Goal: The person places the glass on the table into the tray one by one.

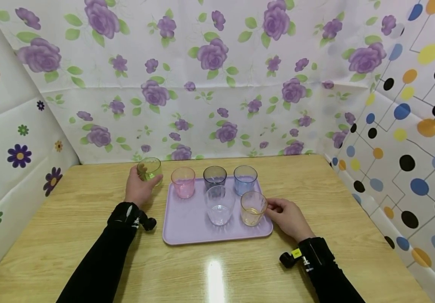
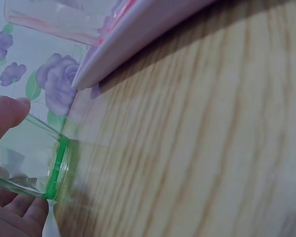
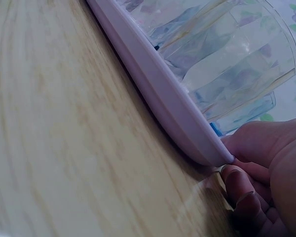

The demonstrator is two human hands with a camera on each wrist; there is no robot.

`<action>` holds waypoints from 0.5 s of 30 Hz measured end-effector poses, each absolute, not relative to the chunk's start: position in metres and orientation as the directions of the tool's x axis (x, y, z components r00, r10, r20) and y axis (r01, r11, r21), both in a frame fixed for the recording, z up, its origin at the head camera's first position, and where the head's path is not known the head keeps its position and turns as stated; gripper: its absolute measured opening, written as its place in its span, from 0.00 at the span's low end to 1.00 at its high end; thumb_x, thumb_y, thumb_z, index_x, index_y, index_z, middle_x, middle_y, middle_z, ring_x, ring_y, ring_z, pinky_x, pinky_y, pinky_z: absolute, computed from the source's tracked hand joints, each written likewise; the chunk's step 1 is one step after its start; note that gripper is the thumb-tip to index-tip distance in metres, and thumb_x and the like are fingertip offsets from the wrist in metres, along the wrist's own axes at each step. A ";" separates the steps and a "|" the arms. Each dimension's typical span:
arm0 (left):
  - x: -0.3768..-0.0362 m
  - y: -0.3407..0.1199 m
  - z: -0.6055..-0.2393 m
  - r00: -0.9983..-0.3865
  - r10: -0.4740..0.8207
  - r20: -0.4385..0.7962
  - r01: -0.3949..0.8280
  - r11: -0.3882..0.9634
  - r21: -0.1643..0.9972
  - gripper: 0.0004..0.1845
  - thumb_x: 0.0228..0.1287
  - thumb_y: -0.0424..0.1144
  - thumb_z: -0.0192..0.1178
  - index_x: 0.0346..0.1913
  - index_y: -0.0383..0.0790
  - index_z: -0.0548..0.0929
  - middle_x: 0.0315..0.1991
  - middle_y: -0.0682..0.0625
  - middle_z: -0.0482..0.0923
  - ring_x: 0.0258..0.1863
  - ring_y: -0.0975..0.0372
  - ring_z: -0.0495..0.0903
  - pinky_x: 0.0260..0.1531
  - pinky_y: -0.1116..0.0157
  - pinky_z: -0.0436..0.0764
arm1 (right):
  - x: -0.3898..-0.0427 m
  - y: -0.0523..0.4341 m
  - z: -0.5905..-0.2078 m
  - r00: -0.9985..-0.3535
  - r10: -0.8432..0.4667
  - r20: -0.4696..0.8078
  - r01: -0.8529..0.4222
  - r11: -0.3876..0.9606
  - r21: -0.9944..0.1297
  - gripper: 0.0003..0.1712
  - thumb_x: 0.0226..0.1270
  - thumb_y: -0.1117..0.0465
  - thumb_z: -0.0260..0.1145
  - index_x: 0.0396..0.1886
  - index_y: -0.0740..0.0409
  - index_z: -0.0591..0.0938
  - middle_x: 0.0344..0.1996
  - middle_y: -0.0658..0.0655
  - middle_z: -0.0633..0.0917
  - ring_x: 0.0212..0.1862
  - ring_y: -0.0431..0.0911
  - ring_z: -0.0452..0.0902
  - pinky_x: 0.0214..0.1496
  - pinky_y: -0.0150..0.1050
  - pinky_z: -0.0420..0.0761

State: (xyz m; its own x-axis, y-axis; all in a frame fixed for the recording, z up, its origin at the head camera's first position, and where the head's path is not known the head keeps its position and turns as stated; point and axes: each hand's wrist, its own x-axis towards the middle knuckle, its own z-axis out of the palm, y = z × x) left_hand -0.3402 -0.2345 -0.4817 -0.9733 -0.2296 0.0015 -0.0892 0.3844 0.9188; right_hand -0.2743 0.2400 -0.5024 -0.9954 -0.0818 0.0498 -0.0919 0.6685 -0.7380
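Note:
My left hand (image 1: 140, 187) grips a green-tinted glass (image 1: 150, 170) on the wooden table, left of the lilac tray (image 1: 187, 229). The left wrist view shows the thumb on one side of the glass (image 2: 58, 168) and fingers on the other. At the tray's right edge, my right hand (image 1: 289, 216) pinches the rim (image 3: 207, 143) between thumb and fingers, close to a yellow-tinted glass (image 1: 253, 209). Also on the tray stand a clear glass (image 1: 219, 206), a pink glass (image 1: 184, 183), a dark grey glass (image 1: 214, 176) and a blue glass (image 1: 245, 181).
The wooden table (image 1: 100, 176) extends around the tray on all sides. Behind it hangs a sheet with purple roses (image 1: 213, 54). Patterned sheets also close off the left (image 1: 9, 126) and right (image 1: 410, 139) sides.

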 end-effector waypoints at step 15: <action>-0.338 -0.238 -0.480 -0.977 -0.214 -0.002 -0.084 0.374 0.924 0.50 0.78 0.50 0.69 0.89 0.43 0.49 0.87 0.38 0.56 0.87 0.40 0.56 0.85 0.46 0.61 | -0.276 0.243 -0.506 -0.995 -0.081 0.064 -0.102 0.661 -0.744 0.21 0.78 0.53 0.73 0.64 0.58 0.89 0.45 0.54 0.90 0.46 0.43 0.81 0.50 0.34 0.79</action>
